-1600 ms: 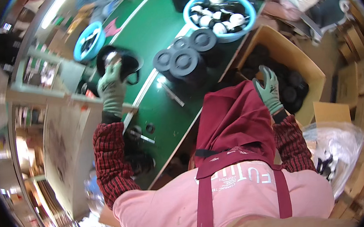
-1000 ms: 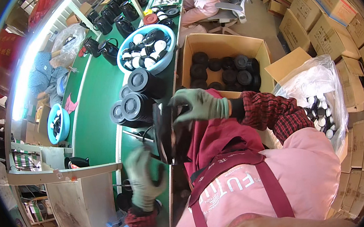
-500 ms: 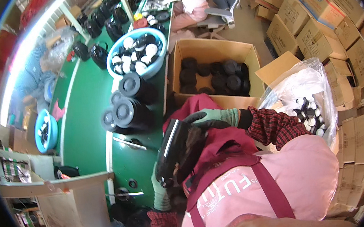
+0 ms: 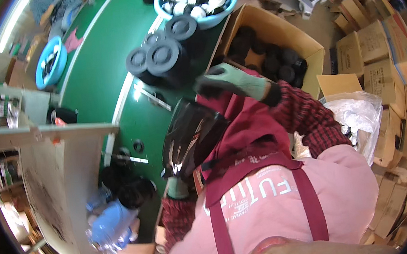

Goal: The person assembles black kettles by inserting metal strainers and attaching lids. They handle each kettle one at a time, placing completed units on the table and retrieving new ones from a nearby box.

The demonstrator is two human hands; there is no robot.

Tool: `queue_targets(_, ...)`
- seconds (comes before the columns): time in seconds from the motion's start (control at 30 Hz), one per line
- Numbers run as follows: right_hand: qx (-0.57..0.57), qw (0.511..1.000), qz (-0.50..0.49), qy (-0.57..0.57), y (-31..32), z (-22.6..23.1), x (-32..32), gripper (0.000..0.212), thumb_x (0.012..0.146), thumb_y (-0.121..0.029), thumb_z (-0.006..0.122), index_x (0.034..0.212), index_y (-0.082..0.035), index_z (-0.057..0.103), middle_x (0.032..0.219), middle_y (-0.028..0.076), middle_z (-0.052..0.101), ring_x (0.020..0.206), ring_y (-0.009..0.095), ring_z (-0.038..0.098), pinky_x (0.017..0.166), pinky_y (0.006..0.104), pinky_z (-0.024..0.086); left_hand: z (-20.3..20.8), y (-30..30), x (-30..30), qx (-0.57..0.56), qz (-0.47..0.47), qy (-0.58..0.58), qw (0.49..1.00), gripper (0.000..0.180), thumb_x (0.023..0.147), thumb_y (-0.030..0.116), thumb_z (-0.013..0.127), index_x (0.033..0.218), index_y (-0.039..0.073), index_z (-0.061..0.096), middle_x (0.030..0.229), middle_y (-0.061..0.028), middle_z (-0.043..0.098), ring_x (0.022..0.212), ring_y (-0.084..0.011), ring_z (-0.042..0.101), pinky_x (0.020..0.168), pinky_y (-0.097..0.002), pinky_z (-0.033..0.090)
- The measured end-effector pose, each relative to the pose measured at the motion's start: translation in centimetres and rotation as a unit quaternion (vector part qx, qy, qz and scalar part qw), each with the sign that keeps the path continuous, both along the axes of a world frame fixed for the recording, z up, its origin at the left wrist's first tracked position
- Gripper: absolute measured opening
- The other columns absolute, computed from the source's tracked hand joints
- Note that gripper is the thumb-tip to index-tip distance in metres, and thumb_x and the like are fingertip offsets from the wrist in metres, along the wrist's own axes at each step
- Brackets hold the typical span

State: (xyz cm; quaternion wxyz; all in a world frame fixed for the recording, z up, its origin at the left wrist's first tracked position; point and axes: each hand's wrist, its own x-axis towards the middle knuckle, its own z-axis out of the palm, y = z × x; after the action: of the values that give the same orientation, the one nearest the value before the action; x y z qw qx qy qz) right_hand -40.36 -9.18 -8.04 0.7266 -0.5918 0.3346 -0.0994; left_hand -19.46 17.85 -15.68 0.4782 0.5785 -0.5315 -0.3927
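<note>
A glossy black curved housing (image 4: 192, 135), hollow-looking and streaked with reflections, is tilted in front of my apron at the bench edge. My left hand (image 4: 177, 186), in a green glove, holds it from the lower end; its fingers are hidden behind the housing. My right hand (image 4: 233, 81), in a green glove with dark fingers, is apart from the housing, above its upper end. It is close to the stacked black round parts (image 4: 164, 59) and the near side of the carton. Motion smears its fingers, and I see nothing clearly in them.
The green bench (image 4: 94, 74) carries a blue basin (image 4: 158, 7) of black and white knobs and a smaller blue basin (image 4: 43, 84). An open carton (image 4: 303, 42) of round black parts stands on the right. Stacked cartons (image 4: 379, 74) fill the far right; a person sits beyond.
My right hand has let go of the housing and moved away from its upper end. The view has shifted, so the bench and basins now appear higher. My left hand stays on the housing.
</note>
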Motion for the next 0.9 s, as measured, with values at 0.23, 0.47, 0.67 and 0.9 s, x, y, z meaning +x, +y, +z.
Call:
queue_targets(0.23,-0.648,0.719,0.062,0.243,-6.7,-0.6,14.4,0.101,0.076,-0.075,0.07,0.16,-0.029,0.037,0.167,0.027,0.019,0.147,0.06,0.023,0.11,0.0765,0.028,0.5,-0.1,0.6,0.019,0.036,0.0,0.999,0.054,0.093,0.016,0.071,0.142,0.002,0.055,0.134,-0.0135,0.065,0.118,-0.0255,0.066,0.101,-0.0387,0.054)
queue_targets(0.47,-0.588,0.725,0.153,0.325,-7.8,-2.5,15.7,0.104,0.071,-0.07,0.075,0.16,-0.032,0.039,0.165,0.026,0.027,0.146,0.055,0.032,0.109,0.0743,0.031,0.2,0.2,1.9,0.033,0.06,-0.001,0.998,0.052,0.093,0.017,0.07,0.141,0.003,0.056,0.132,-0.0127,0.065,0.116,-0.0253,0.066,0.1,-0.039,0.054)
queue_targets(0.67,-0.583,0.802,-0.122,-0.043,-5.8,1.7,9.5,0.096,0.077,-0.054,0.081,0.158,-0.022,0.041,0.155,0.02,0.037,0.143,0.04,0.036,0.119,0.0536,0.03,-0.2,-0.4,2.8,0.04,0.052,0.01,0.998,0.05,0.093,0.018,0.07,0.139,0.004,0.057,0.131,-0.0121,0.066,0.115,-0.0252,0.066,0.099,-0.0393,0.055)
queue_targets(0.9,-0.257,0.914,-0.043,-0.312,4.2,0.8,1.4,0.092,0.086,-0.035,0.083,0.161,-0.009,0.036,0.158,0.015,0.035,0.15,0.03,0.032,0.124,0.0428,0.024,-2.1,-3.2,4.9,0.038,-0.03,0.001,0.999,0.048,0.094,0.019,0.07,0.138,0.005,0.058,0.13,-0.0114,0.066,0.114,-0.025,0.067,0.099,-0.0396,0.055)
